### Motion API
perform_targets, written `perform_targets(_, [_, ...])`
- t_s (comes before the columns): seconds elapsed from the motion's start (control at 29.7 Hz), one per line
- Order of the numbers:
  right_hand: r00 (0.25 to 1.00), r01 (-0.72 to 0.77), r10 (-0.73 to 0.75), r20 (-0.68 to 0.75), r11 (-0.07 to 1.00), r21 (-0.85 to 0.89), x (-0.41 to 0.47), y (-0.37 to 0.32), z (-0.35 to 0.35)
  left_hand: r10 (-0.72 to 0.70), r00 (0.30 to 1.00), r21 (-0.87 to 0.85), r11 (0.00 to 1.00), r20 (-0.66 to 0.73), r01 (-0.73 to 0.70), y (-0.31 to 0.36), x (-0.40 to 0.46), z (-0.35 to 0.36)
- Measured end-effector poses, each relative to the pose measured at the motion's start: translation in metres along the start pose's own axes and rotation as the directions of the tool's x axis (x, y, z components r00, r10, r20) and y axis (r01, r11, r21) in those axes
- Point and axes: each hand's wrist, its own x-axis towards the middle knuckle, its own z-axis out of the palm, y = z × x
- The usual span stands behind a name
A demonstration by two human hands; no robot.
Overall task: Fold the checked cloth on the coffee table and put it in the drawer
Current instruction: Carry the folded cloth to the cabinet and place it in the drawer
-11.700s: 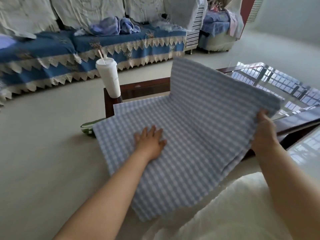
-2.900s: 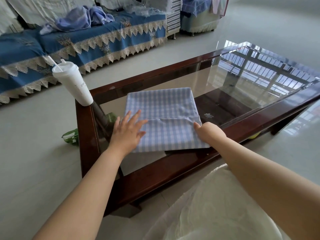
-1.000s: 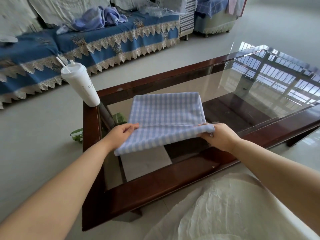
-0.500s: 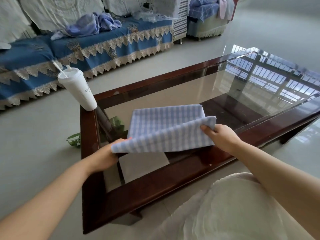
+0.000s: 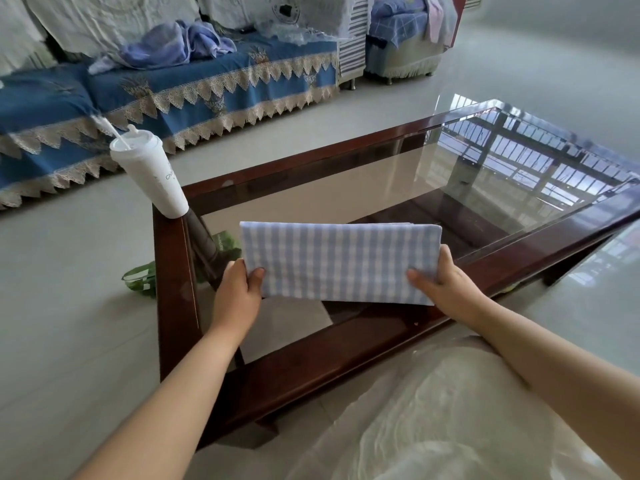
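The blue-and-white checked cloth [image 5: 339,261] is folded into a narrow thick rectangle over the near left part of the glass-topped coffee table [image 5: 346,351]. My left hand [image 5: 239,292] grips its near left corner, thumb on top. At the near right corner my right hand [image 5: 446,285] grips it the same way. The near edge of the cloth looks held slightly off the glass. No drawer is in view.
A white lidded cup with a straw [image 5: 152,174] stands on the table's far left corner. A green object [image 5: 142,278] lies on the floor beside that table leg. A blue sofa with lace trim [image 5: 173,95] runs along the back. White fabric [image 5: 450,410] covers my lap.
Both hands have brought the near half of the cloth over onto the far half, so it is now half as deep. Both hands still hold its corners.
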Motion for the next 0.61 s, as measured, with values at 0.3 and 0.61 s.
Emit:
perform_targets(0.3, [0.968,-0.244,0.210,-0.139,0.919,-0.309,0.043,-0.012,0.015,-0.145,0.989,0.405,0.904,-0.008,0.136,0.019,0.037,0.020])
perform_targets(0.61, [0.846,-0.525,0.508,-0.161,0.744,-0.414,0.054,-0.018,0.008,0.037,0.986,0.724,0.675,0.160,-0.143,0.038,0.062,0.021])
